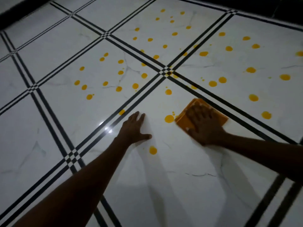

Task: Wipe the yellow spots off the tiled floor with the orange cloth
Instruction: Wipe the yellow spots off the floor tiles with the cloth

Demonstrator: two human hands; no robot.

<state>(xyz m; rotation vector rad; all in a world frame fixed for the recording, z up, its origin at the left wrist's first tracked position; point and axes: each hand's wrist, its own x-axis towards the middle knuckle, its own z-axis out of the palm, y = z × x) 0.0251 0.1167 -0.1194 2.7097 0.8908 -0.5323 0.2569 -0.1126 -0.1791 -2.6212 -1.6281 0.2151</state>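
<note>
A folded orange cloth point(183, 121) lies flat on the white tiled floor point(172, 185), right of centre. My right hand point(205, 126) presses down on it, fingers spread across its top. My left hand point(134, 128) rests palm down on the bare tile to the left, holding nothing. One yellow spot point(169, 118) sits just off the cloth's left edge, and another yellow spot point(153, 150) lies between my two arms. Many more yellow spots point(135, 86) are scattered over the tiles further away, to the left, middle and right.
Black double lines point(144, 93) cross the white tiles in a grid. A dark strip point(288, 9) borders the floor at the far edge. A bright light reflection point(106, 127) glares on the tile near my left hand.
</note>
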